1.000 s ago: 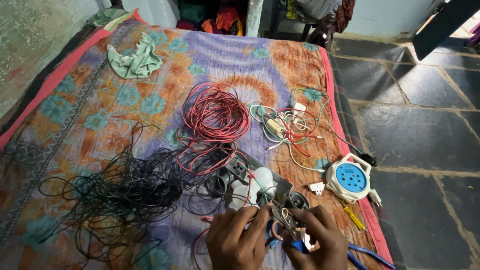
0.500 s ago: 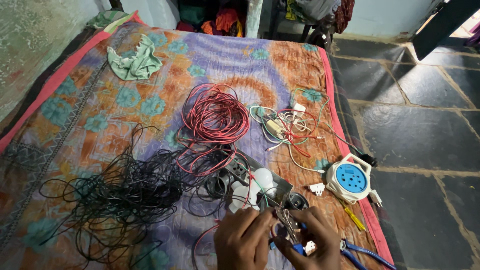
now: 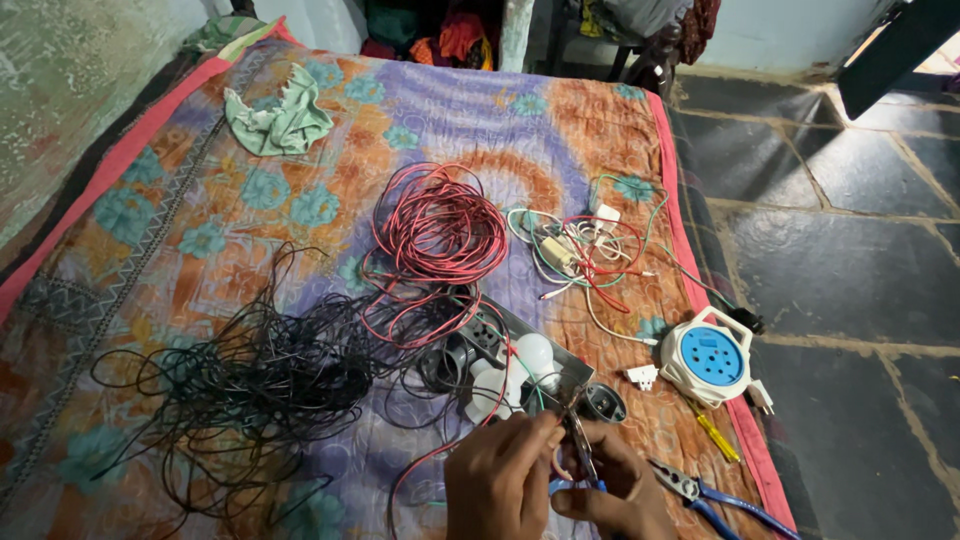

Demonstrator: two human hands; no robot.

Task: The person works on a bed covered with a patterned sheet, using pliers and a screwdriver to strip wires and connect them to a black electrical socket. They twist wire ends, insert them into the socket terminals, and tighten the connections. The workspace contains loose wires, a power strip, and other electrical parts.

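Note:
My two hands meet at the bottom edge over a patterned bedspread [image 3: 420,110]. My right hand [image 3: 622,492] grips a small blue-handled cutter [image 3: 578,458], its metal jaws pointing up. My left hand [image 3: 495,482] pinches a thin wire right at those jaws. Just beyond the fingertips lie white bulbs [image 3: 535,356], a black bulb holder [image 3: 604,403] and a grey switch plate [image 3: 492,335].
A red wire coil [image 3: 440,225] lies mid-bed, with a black wire tangle [image 3: 250,380] to its left and a mixed wire bundle [image 3: 580,250] to its right. A white-and-blue extension reel [image 3: 708,355], yellow screwdriver [image 3: 716,436] and blue-handled pliers [image 3: 705,496] sit near the bed's right edge. Green cloth [image 3: 280,120] lies far left.
My hands have drawn closer together, and the cutter now stands upright between them. Everything else on the bed is as it was.

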